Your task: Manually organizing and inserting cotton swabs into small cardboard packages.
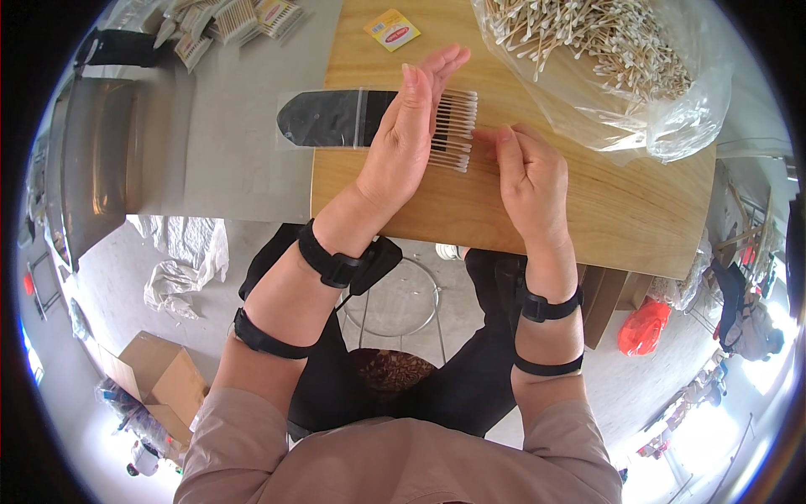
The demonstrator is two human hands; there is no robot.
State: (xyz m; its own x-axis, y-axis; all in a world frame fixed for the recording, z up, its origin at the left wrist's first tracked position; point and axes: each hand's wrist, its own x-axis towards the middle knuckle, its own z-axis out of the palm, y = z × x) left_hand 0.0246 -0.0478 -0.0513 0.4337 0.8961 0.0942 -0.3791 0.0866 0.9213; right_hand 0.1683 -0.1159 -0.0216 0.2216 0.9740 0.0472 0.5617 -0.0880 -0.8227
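A flat black tongue-shaped paddle [319,118], its rounded end inside a clear plastic sleeve [290,144], lies across the left edge of the wooden table. On its right end a row of cotton swabs [453,126] lies side by side, white tips pointing right. My left hand [407,126] stands on edge across the paddle and swabs, fingers stretched out together and thumb up; it hides part of the row. Just right of the swab tips is my right hand [531,172], fingers partly bent, one fingertip reaching close to the tips. Nothing shows in its grasp.
A big clear bag [672,126] of loose cotton swabs [588,42] occupies the table's far right. A yellow card [392,30] lies at the back. Several swab packs [239,21] rest on the grey surface [243,168] at left. Below are a cardboard box [159,378] and a red bag [643,328].
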